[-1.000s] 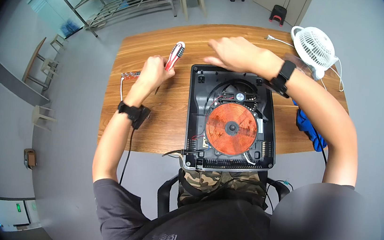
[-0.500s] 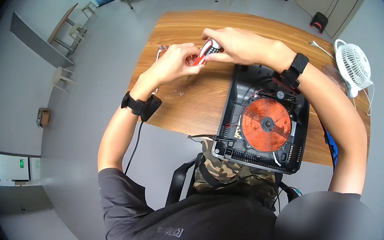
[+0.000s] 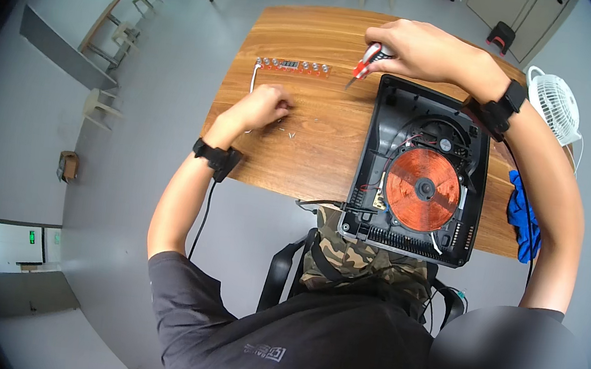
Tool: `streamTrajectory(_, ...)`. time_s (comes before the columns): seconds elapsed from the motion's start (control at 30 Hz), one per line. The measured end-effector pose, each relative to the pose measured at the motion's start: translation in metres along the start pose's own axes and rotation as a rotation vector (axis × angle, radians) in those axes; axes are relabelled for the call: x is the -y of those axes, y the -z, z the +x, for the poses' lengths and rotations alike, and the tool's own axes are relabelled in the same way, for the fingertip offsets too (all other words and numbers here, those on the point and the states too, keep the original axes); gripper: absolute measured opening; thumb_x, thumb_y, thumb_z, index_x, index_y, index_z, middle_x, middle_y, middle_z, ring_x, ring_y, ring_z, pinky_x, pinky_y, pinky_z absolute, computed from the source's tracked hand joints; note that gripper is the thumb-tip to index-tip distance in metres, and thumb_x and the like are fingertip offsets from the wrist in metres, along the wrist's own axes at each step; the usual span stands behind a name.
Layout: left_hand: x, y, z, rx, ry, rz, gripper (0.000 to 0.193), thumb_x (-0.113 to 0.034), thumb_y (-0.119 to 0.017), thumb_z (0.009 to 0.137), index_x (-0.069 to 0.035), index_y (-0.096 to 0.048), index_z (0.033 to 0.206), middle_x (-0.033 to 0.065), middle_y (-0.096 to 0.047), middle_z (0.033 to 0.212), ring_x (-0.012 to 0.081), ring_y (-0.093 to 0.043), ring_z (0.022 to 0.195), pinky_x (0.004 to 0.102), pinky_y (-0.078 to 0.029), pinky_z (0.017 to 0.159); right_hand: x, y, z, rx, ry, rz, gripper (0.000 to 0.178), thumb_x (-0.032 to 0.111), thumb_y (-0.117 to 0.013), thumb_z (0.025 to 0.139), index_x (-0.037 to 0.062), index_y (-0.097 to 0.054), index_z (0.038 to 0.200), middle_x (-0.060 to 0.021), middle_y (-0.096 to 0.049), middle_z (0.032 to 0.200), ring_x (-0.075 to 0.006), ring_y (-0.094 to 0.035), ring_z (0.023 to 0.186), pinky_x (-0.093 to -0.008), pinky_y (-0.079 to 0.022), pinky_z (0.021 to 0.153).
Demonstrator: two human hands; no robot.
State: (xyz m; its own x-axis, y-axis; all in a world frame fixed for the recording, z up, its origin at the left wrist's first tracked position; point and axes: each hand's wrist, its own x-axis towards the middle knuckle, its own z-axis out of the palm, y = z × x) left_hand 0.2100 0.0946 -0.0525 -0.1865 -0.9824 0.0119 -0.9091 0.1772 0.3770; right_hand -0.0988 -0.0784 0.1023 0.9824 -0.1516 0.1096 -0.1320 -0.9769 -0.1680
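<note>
My right hand (image 3: pixel 427 50) is wrapped round a red and white screwdriver (image 3: pixel 370 57), its thin shaft slanting down and left over the table. Lower on the left, my left hand (image 3: pixel 263 106) rests low over the wood with its fingers curled together; whatever they pinch is hidden. Several small screws (image 3: pixel 291 135) lie scattered beside those fingers. A narrow circuit board (image 3: pixel 291 66) with a small display and round buttons lies beyond the left hand, a white cable running from its left end. An opened black induction cooker base (image 3: pixel 378 121) with a copper coil (image 3: pixel 422 189) sits to the right.
The cooker base overhangs the near edge of the wooden table (image 3: pixel 321 27), above my lap. A white fan (image 3: pixel 552 104) stands at the right edge, with a blue cloth (image 3: pixel 523 218) nearer me. Black cords trail from both wristbands.
My hands have parted: the left came down toward the screws, the right moved right with the screwdriver. The circuit board, mostly covered before, now shows fully.
</note>
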Motion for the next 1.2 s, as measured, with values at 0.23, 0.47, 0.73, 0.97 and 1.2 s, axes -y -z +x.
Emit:
streamTrajectory(0.23,-0.033,-0.014,0.033,0.128,-0.02,0.006,0.019,-0.011,-0.078,0.085,-0.001,-0.07,0.1,0.0174,-0.072,0.097,0.0366,-0.069,0.091,0.0432,-0.056,0.081,0.004,0.009,-0.029,0.015,-0.109,-0.053,0.041,0.041,-0.074,0.093,0.0032,-0.063,0.105,-0.0175,-0.072,0.095,-0.0415,-0.069,0.093,-0.0501,-0.054,0.079)
streamTrajectory(0.47,-0.036,-0.032,0.043,0.177,-0.023,0.034,0.014,-0.011,-0.076,0.087,-0.003,-0.066,0.094,0.0164,-0.07,0.097,0.037,-0.068,0.091,0.0443,-0.054,0.078,0.003,0.013,-0.046,0.012,-0.112,-0.01,0.042,0.041,-0.074,0.093,0.002,-0.062,0.103,-0.018,-0.072,0.093,-0.0419,-0.069,0.093,-0.0507,-0.054,0.078)
streamTrajectory(0.73,-0.034,-0.038,0.051,0.154,-0.05,0.056,0.009,-0.011,-0.068,0.091,-0.003,-0.065,0.089,0.0195,-0.07,0.089,0.0421,-0.067,0.088,0.0484,-0.053,0.075,-0.002,0.017,-0.074,0.002,-0.123,0.014,0.038,0.039,-0.07,0.097,0.0037,-0.065,0.107,-0.0193,-0.073,0.096,-0.0418,-0.069,0.095,-0.0494,-0.055,0.081)
streamTrajectory(0.97,-0.062,-0.003,0.072,0.054,-0.015,-0.084,0.006,-0.003,-0.067,0.088,0.002,-0.067,0.091,0.0145,-0.07,0.079,0.0236,-0.069,0.073,0.0355,-0.055,0.071,-0.016,0.02,-0.103,-0.023,-0.183,-0.007,0.042,0.043,-0.068,0.099,0.0024,-0.063,0.104,-0.0179,-0.071,0.093,-0.04,-0.069,0.092,-0.048,-0.054,0.078)
streamTrajectory(1.2,-0.14,0.008,0.122,0.007,-0.215,-0.172,0.015,-0.004,-0.071,0.088,0.004,-0.071,0.102,0.0137,-0.073,0.088,0.0208,-0.071,0.08,0.034,-0.057,0.076,-0.026,0.039,-0.14,-0.053,-0.255,-0.01,0.043,0.043,-0.07,0.098,0.0017,-0.064,0.11,-0.0189,-0.071,0.097,-0.0399,-0.069,0.091,-0.0468,-0.053,0.077)
